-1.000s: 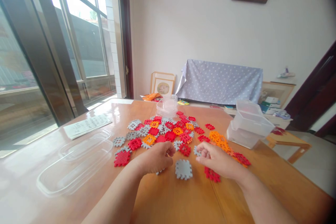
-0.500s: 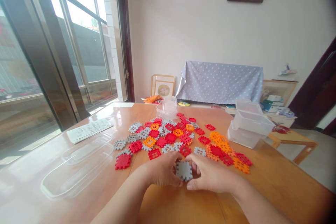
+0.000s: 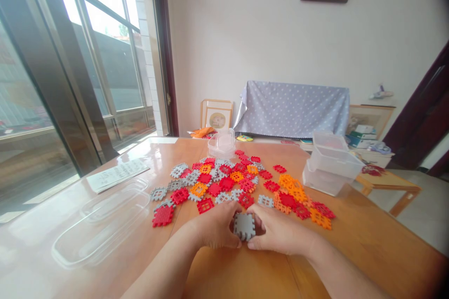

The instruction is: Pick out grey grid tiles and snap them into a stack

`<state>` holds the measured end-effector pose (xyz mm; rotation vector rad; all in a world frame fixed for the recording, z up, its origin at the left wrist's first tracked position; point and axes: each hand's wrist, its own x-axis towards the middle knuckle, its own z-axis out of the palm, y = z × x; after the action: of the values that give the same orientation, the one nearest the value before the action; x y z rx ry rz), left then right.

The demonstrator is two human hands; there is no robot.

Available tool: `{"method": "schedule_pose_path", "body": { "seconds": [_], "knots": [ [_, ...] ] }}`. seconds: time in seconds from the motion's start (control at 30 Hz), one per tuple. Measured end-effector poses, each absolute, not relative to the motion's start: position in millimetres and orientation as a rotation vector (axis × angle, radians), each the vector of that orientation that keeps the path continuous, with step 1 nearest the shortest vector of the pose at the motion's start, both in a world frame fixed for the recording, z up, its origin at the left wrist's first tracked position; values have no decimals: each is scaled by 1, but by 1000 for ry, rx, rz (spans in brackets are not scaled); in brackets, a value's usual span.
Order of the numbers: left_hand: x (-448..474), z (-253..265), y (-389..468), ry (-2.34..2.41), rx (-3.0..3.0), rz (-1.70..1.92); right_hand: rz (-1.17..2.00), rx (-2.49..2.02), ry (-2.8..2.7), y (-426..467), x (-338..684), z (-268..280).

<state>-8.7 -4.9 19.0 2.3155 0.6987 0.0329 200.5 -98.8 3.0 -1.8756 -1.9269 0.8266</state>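
Between my hands is a grey interlocking building tile (image 3: 244, 226) with a notched edge and a plain flat face. My left hand (image 3: 219, 224) grips its left side, thumb at the near corner. From the other side, my right hand (image 3: 275, 229) holds it with curled fingers and the thumb near the lower right corner. The fingers' far ends are partly hidden behind the tile. Just beyond my hands spreads a loose pile of red, grey and orange tiles, among them a red tile (image 3: 205, 205) and a grey window tile (image 3: 265, 201).
Clear plastic lids (image 3: 101, 229) and written paper sheets (image 3: 117, 175) lie on the left of the wooden table (image 3: 224, 271). A small clear container (image 3: 221, 145) stands behind the pile. Stacked clear boxes (image 3: 331, 168) stand at the right, near orange tiles (image 3: 293, 187).
Both hands keep their hold on the grey tile, almost still. The whole view has shifted slightly, and the pile looks unchanged.
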Motion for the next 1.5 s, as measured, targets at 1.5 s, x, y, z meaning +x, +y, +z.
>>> {"method": "schedule_pose_path", "body": {
  "seconds": [1.5],
  "knots": [
    [-23,31,1,858,2509,-59,737,-1893,-1930,-92,229,-8]
  ]
}}
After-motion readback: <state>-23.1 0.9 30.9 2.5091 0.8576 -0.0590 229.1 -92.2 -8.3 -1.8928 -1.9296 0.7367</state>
